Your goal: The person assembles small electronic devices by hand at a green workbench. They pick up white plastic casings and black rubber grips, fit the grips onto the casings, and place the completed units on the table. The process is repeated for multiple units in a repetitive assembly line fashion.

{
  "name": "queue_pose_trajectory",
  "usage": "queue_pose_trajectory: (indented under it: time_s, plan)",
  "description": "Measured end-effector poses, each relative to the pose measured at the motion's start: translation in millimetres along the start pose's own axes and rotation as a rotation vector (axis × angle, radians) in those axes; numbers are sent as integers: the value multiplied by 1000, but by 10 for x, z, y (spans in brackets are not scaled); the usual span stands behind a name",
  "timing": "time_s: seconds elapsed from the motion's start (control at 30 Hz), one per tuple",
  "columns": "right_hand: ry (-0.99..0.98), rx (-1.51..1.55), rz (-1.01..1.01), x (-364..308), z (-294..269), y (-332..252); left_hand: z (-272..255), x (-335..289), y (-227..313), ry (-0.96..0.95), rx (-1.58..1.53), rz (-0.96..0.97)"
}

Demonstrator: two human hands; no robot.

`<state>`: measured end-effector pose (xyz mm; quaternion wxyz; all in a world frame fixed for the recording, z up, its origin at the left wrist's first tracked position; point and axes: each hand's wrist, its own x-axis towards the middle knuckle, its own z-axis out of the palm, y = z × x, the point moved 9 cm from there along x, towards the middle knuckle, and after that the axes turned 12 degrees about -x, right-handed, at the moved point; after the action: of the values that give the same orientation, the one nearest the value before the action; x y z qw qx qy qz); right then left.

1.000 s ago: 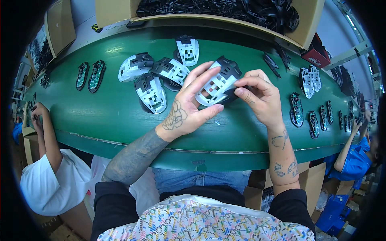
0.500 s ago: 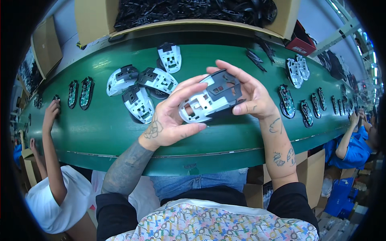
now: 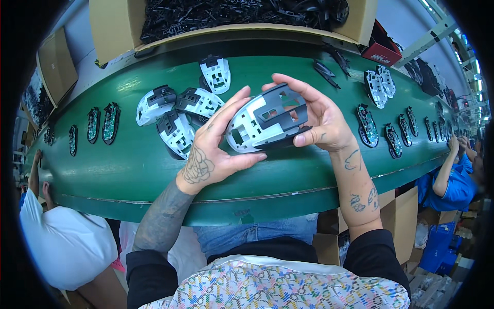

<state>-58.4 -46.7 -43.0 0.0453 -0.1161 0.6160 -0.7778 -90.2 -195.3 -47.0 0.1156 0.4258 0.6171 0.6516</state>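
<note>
Both my hands hold a white and dark-grey computer mouse shell [image 3: 275, 117] above the green bench, its cut-out face showing. My left hand [image 3: 213, 149] cups the white end, thumb along the near edge and fingers along the far side. At the grey end, my right hand [image 3: 327, 121] grips with its thumb below and fingers at the far edge. Just left of my left hand lie several similar shells: one shell [image 3: 176, 135] nearest, another shell [image 3: 156, 105] farther left, and a lone shell [image 3: 216, 74] behind.
Green circuit boards in black bases [image 3: 110, 123] lie left; more boards [image 3: 368, 126] lie right. Pale shells [image 3: 376, 90] and black strips [image 3: 325, 73] sit back right. A cardboard box [image 3: 247, 34] of black parts borders the far side. Co-workers in white [image 3: 77, 244] and blue [image 3: 445, 183] flank me.
The held shell has tilted, and my left fingers have moved off its face to its far side. The left co-worker's hand has drawn away from a circuit board, which stays on the bench.
</note>
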Motion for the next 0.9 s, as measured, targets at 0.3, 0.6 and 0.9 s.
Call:
queue_pose_trajectory:
  time_s: [0.3, 0.6, 0.9]
  plan:
    - [-16, -30, -14, 15, -14, 10, -39, -24, 70, 22, 56, 84]
    - [-44, -117, 20, 19, -16, 77, -113, -61, 137, 23, 97, 75]
    - [126, -259, -53, 115, 154, 108, -147, -77, 163, 96, 315, -3]
